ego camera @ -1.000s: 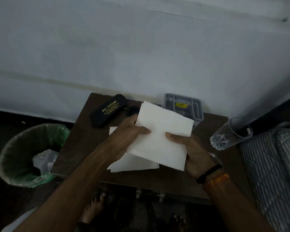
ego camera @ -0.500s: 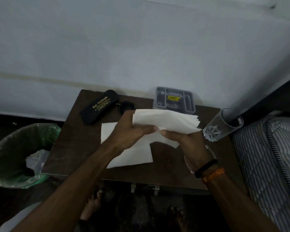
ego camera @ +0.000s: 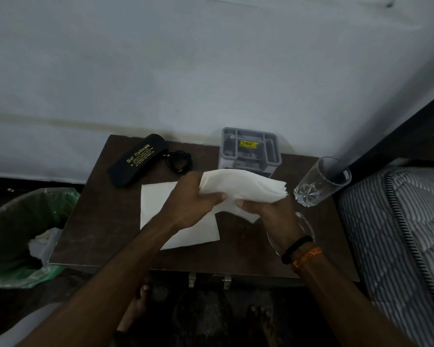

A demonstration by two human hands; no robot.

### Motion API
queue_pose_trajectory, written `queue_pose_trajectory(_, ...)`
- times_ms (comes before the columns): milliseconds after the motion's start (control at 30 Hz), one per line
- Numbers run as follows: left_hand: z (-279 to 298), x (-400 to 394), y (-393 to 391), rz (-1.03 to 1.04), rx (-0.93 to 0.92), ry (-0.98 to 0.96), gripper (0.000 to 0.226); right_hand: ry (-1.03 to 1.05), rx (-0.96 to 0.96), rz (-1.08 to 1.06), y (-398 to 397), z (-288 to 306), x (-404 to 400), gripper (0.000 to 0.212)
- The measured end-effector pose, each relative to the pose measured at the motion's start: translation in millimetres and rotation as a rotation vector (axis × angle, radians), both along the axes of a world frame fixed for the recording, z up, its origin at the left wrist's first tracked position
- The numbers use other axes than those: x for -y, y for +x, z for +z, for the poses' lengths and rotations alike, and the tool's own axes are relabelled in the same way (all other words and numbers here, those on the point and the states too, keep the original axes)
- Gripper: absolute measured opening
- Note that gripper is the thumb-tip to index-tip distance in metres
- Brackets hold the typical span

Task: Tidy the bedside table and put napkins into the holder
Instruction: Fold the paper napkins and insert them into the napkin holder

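There were two hands, the left (ego camera: 191, 199) and the right (ego camera: 268, 211). Between them was one bundle of napkins (ego camera: 243, 186), and one more napkin (ego camera: 158, 204) lay on the one desk (ego camera: 98, 221). I counted one holder (ego camera: 249, 149), one glass (ego camera: 321, 181), one case (ego camera: 138, 160), one coiled cord (ego camera: 178, 161) and one bin (ego camera: 18, 236).

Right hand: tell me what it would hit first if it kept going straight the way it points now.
The right hand, gripping the folded napkins, points up and away toward the wall. Going straight on, it would probably meet the grey holder first, though depth is hard to judge from this view.
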State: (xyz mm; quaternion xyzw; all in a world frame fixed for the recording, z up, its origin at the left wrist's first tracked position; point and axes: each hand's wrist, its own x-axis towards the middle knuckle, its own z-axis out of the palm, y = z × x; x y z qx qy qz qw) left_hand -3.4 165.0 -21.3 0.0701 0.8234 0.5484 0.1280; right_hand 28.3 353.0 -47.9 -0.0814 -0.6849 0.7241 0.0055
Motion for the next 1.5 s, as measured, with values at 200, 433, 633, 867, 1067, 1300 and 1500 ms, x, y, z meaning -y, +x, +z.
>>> queue_pose_trajectory(200,-1.8,0.9,1.0,0.021,0.02,-0.025,0.049,0.013,0.011,-0.034,-1.6,-1.4,-1.8,0.047)
queue_pose_trajectory(433,-7.6,7.0,1.5,0.003,0.062,-0.065,0.057,-0.02,0.046,-0.039,-1.9,1.6,2.7,0.049)
queue_pose_trajectory(633,-10.9,6.7,-0.5,0.004,0.033,-0.065,0.057,-0.017,0.062,-0.019,-1.4,1.0,5.2,0.051)
queue_pose_trajectory(867,-8.8,9.3,-2.2,-0.008,0.064,0.026,0.053,-0.044,0.096,-0.016,-6.3,6.6,5.7,0.044)
queue_pose_trajectory(1067,3.6,17.8,-5.9,-0.033,0.241,0.325,0.042,-0.122,0.158,0.102,-7.3,25.0,-2.1,0.041)
queue_pose_trajectory(1300,5.8,11.3,-4.7,0.033,0.322,0.447,0.042,-0.196,0.182,0.182,-6.0,32.6,5.3,0.056)
queue_pose_trajectory(1500,7.5,12.8,-3.7,0.08,0.323,0.51,0.041,-0.246,0.205,0.161,-5.4,33.8,10.1,0.051)
